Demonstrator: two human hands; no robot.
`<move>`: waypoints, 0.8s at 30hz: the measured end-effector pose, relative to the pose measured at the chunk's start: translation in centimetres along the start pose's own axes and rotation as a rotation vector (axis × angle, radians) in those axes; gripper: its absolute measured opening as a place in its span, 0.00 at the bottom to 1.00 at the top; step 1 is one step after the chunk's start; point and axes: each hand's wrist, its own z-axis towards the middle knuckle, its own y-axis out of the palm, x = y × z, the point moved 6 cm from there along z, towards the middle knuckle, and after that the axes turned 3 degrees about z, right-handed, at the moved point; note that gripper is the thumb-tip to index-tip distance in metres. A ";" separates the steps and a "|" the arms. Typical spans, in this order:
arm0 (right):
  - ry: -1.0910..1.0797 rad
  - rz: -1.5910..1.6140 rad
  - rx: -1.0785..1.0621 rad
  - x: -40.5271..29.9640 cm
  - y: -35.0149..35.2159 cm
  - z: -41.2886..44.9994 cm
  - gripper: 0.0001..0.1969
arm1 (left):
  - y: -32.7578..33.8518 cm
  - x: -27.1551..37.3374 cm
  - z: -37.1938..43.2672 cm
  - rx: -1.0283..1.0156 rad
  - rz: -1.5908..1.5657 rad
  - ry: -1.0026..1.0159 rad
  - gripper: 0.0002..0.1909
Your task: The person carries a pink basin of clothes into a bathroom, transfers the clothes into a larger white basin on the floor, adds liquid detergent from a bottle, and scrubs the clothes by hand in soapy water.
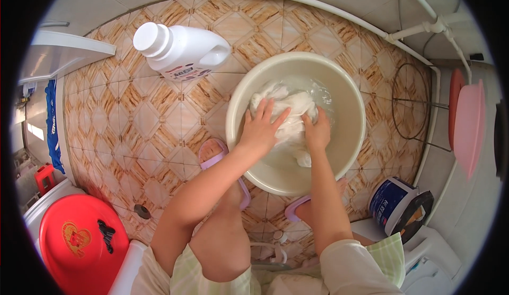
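A wet white cloth lies bunched in shallow water inside a cream plastic basin on the tiled floor. My left hand rests on the cloth's left part with its fingers spread. On the cloth's right edge is my right hand, thumb towards the middle and fingers partly curled over the fabric; whether it grips the cloth is hard to tell. Part of the cloth trails down between my forearms. To the upper left of the basin stands a white plastic bottle with a cap, a handle and a printed label.
White pipes run along the wall. At the right are a pink basin, a wire rack and a bucket with a dark lid. A red basin sits at lower left. My feet in purple slippers flank the basin's near side.
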 end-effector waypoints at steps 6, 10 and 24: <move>0.198 0.016 -0.067 1.5 -0.3 3.1 0.18 | 2.3 2.9 -2.7 -0.163 0.097 0.092 0.45; -0.006 0.496 0.089 1.0 0.0 0.8 0.14 | 3.7 2.0 -2.2 -0.203 0.107 0.106 0.42; -0.142 -0.260 -0.285 -4.3 5.0 2.9 0.18 | 5.0 3.1 -3.5 -0.399 0.123 0.120 0.43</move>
